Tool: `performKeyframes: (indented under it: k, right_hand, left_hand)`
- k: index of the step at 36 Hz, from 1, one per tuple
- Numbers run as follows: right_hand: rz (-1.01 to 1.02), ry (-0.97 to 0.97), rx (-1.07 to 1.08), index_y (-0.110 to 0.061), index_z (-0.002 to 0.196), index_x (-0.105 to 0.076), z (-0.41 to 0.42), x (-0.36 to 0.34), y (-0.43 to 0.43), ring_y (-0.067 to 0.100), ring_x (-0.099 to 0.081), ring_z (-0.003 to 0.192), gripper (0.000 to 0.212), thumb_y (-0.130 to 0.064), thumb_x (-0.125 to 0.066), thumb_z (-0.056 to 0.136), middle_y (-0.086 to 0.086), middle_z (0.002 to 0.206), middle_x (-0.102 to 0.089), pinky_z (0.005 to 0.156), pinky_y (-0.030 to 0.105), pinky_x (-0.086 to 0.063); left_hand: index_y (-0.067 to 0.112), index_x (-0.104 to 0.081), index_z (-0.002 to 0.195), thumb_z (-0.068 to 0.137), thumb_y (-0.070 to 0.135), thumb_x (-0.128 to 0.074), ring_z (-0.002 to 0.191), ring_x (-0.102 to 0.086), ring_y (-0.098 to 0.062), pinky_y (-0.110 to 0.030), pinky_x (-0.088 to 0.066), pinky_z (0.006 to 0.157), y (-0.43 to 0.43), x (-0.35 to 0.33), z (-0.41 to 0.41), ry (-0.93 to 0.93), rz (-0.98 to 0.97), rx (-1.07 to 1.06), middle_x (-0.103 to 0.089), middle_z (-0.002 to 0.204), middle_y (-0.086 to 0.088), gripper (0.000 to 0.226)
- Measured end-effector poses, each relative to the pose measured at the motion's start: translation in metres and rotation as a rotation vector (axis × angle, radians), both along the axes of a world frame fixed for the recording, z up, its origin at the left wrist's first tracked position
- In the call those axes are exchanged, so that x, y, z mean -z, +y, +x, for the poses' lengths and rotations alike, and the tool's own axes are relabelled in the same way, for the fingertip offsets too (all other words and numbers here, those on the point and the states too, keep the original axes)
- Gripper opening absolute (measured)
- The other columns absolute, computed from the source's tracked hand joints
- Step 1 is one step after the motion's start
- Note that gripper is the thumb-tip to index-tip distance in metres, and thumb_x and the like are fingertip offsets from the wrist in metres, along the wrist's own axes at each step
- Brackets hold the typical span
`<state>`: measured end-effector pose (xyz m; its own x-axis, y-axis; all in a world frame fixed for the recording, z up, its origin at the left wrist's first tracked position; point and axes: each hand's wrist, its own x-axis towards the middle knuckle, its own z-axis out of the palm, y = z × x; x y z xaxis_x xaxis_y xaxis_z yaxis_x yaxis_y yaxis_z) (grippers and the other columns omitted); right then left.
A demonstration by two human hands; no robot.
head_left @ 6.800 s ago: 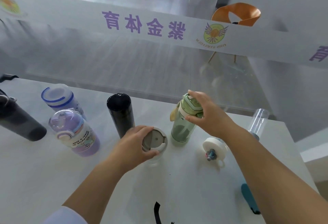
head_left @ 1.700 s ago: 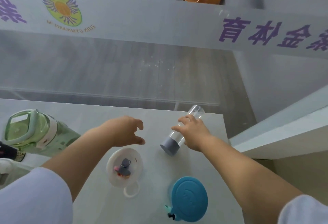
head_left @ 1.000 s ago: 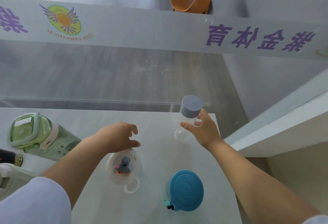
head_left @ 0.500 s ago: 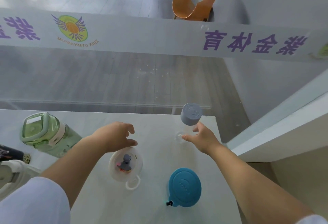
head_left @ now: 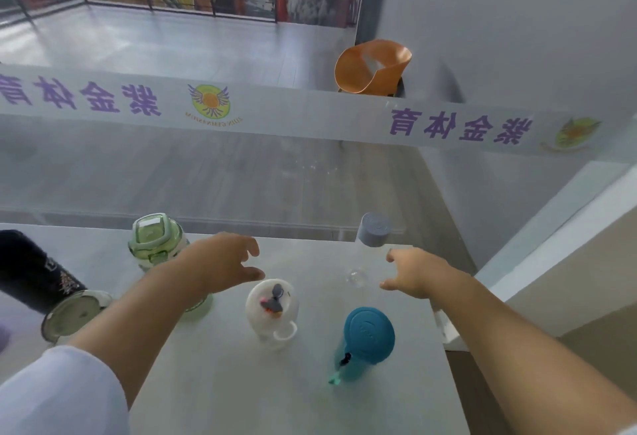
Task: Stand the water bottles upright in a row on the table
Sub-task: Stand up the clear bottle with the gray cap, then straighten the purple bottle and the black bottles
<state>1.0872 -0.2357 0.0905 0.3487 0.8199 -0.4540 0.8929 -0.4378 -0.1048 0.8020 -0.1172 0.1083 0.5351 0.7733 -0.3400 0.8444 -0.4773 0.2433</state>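
Note:
A clear slim bottle with a grey cap (head_left: 371,232) stands upright near the table's far right corner. My right hand (head_left: 412,274) hovers just right of its base, fingers apart, holding nothing. My left hand (head_left: 224,264) is open above the table, between a green bottle (head_left: 157,245) and a white-lidded bottle (head_left: 272,307), both upright. A teal bottle (head_left: 367,336) stands at the front right. At the left edge are a black bottle (head_left: 31,271) and a clear bottle with a grey-white lid (head_left: 74,314).
The white table (head_left: 241,383) ends at a glass wall with a banner of purple characters behind it. Its right edge runs close to the teal bottle. An orange chair (head_left: 374,67) stands beyond the glass.
My right hand stood the clear grey-capped bottle upright, then let go of it and drew slightly right. The view has swung left, bringing the black bottle into sight.

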Motion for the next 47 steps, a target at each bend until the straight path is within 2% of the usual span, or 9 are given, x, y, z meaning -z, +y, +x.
performKeyframes:
  k: [6, 10, 14, 17, 22, 28, 32, 36, 47]
  right_hand:
    - [0.07, -0.075, -0.1, -0.016, 0.137, -0.04, -0.051, -0.045, -0.019, 0.027, -0.053, 0.119, 0.063, -0.046, -0.06, 0.086, 0.006, 0.137, -0.052, 0.097, 0.038, -0.046]
    - [0.09, -0.121, -0.119, -0.02, 0.138, -0.039, -0.098, -0.067, -0.028, 0.028, -0.056, 0.115, 0.062, -0.048, -0.059, 0.086, 0.005, 0.136, -0.052, 0.093, 0.039, -0.049]
    - [0.133, -0.14, -0.161, -0.021, 0.129, -0.046, -0.151, -0.08, -0.036, 0.025, -0.059, 0.103, 0.054, -0.049, -0.059, 0.085, 0.006, 0.124, -0.058, 0.087, 0.04, -0.052]
    - [0.142, -0.149, -0.229, -0.021, 0.127, -0.047, -0.193, -0.087, -0.039, 0.026, -0.059, 0.102, 0.053, -0.05, -0.059, 0.084, 0.006, 0.121, -0.059, 0.087, 0.041, -0.051]
    - [0.171, -0.117, -0.353, -0.023, 0.133, -0.043, -0.262, -0.092, -0.035, 0.023, -0.059, 0.108, 0.06, -0.051, -0.06, 0.083, 0.003, 0.128, -0.058, 0.092, 0.041, -0.049]
    - [0.193, -0.11, -0.54, -0.023, 0.13, -0.045, -0.34, -0.094, -0.018, 0.025, -0.057, 0.109, 0.057, -0.052, -0.06, 0.082, 0.003, 0.126, -0.057, 0.088, 0.043, -0.05]
    - [0.198, -0.109, -0.649, -0.021, 0.127, -0.046, -0.388, -0.097, 0.001, 0.026, -0.056, 0.106, 0.053, -0.05, -0.058, 0.084, 0.003, 0.122, -0.057, 0.079, 0.037, -0.048]
    - [0.22, -0.076, -0.731, -0.023, 0.121, -0.049, -0.433, -0.099, 0.029, 0.025, -0.058, 0.101, 0.05, -0.051, -0.059, 0.081, 0.002, 0.117, -0.059, 0.085, 0.042, -0.051]
    - [0.305, -0.015, -0.945, -0.026, 0.132, -0.042, -0.545, -0.106, 0.14, 0.025, -0.056, 0.109, 0.057, -0.052, -0.059, 0.084, 0.002, 0.126, -0.057, 0.087, 0.039, -0.05]
  left_hand:
    - [0.031, -0.054, 0.119, 0.078, 0.056, -0.061, 0.09, -0.053, -0.011, -0.029, -0.048, 0.09, -0.03, -0.025, -0.055, -0.027, 0.053, -0.006, -0.06, 0.117, 0.009, 0.048]
    - [0.031, -0.054, 0.116, 0.08, 0.051, -0.063, 0.093, -0.053, -0.015, -0.027, -0.042, 0.083, -0.057, -0.037, -0.101, -0.054, 0.066, -0.044, -0.057, 0.116, 0.008, 0.043]
    - [0.032, -0.053, 0.117, 0.081, 0.054, -0.058, 0.101, -0.056, -0.017, -0.033, -0.047, 0.089, -0.082, -0.047, -0.151, -0.002, 0.13, -0.018, -0.057, 0.117, 0.007, 0.042]
    - [0.031, -0.053, 0.118, 0.081, 0.055, -0.057, 0.099, -0.055, -0.013, -0.031, -0.047, 0.091, -0.099, -0.052, -0.189, 0.02, 0.169, -0.031, -0.058, 0.114, 0.008, 0.044]
    - [0.029, -0.055, 0.117, 0.081, 0.052, -0.059, 0.1, -0.06, -0.018, -0.034, -0.05, 0.088, -0.123, -0.057, -0.258, 0.035, 0.195, -0.114, -0.061, 0.112, 0.007, 0.043]
    - [0.031, -0.052, 0.121, 0.081, 0.054, -0.06, 0.102, -0.057, -0.016, -0.025, -0.043, 0.082, -0.141, -0.058, -0.334, 0.056, 0.179, -0.295, -0.058, 0.121, 0.006, 0.047]
    - [0.033, -0.052, 0.12, 0.081, 0.052, -0.06, 0.101, -0.055, -0.016, -0.028, -0.043, 0.084, -0.143, -0.057, -0.382, 0.036, 0.14, -0.42, -0.056, 0.12, 0.008, 0.045]
    - [0.034, -0.051, 0.12, 0.08, 0.056, -0.059, 0.103, -0.056, -0.014, -0.033, -0.048, 0.092, -0.138, -0.055, -0.424, 0.056, 0.124, -0.522, -0.058, 0.118, 0.01, 0.047]
    - [0.034, -0.052, 0.119, 0.08, 0.056, -0.058, 0.096, -0.052, -0.011, -0.029, -0.047, 0.086, -0.064, -0.045, -0.53, 0.105, 0.129, -0.69, -0.058, 0.116, 0.011, 0.045]
